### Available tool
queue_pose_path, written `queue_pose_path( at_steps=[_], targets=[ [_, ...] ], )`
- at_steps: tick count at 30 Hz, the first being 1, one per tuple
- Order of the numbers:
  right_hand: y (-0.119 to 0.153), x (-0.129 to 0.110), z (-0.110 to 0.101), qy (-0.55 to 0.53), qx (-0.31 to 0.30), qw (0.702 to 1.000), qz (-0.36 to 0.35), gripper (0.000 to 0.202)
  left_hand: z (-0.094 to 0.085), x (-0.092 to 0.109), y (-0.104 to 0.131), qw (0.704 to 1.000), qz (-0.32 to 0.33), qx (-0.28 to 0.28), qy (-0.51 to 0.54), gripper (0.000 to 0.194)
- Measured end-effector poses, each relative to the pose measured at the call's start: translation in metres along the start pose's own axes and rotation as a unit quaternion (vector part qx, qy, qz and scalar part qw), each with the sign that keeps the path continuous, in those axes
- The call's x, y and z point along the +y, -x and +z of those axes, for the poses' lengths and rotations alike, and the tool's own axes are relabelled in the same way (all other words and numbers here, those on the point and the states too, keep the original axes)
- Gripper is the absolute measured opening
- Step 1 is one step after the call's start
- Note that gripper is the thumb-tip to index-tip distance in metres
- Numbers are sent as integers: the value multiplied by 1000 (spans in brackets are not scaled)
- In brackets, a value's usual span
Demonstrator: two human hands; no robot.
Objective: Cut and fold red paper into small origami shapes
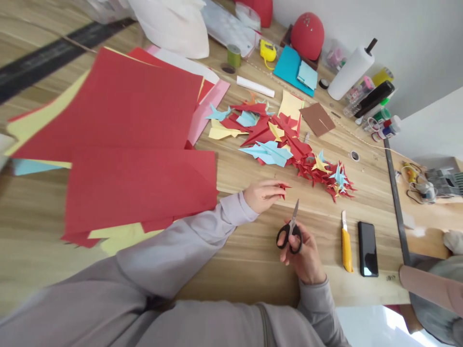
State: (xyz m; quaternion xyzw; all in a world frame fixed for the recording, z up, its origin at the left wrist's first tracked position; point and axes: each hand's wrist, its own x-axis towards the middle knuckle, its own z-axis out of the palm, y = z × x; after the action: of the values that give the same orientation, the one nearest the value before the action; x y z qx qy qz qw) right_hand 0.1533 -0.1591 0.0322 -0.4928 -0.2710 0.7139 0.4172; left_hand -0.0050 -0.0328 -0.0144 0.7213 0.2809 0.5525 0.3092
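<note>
My left hand (263,195) pinches a small folded red paper piece (283,190), its pointed end sticking out past the fingertips. A pair of black-handled scissors (291,231) is in my right hand (307,255), blades together and tip pointing up toward the left hand. The scissors and the paper piece are apart. Just beyond both hands lies a heap of folded paper pieces (269,154) in red, light blue and yellow. Smaller red pieces (318,176) gather at the heap's right end.
Large red paper sheets (144,188) cover the left side. A yellow utility knife (346,248) and a phone (368,250) lie at right. Toward the wall are a brown paper square (317,119), blue paper (289,67), a tape measure (267,50) and several bottles (379,115).
</note>
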Motion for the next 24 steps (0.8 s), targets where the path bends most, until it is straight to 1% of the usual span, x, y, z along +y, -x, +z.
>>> queue_pose_path(
  at_steps=[4,9,12,16,24],
  targets=[
    [2,2,0,53,-20,998,-40,41,-1,0,0,1000,22,-9,-15,18],
    [-1,9,-2,110,-43,991,-55,52,-3,-1,-1,998,54,3,-38,15],
    [-4,10,-5,141,-31,989,-40,53,-3,0,-2,997,62,6,-41,14],
    [-5,10,-6,147,-26,989,-22,54,-3,0,-2,997,58,12,-44,14],
    [-6,4,-1,155,-12,986,-52,48,-3,-1,0,997,59,-2,-53,16]
  ],
)
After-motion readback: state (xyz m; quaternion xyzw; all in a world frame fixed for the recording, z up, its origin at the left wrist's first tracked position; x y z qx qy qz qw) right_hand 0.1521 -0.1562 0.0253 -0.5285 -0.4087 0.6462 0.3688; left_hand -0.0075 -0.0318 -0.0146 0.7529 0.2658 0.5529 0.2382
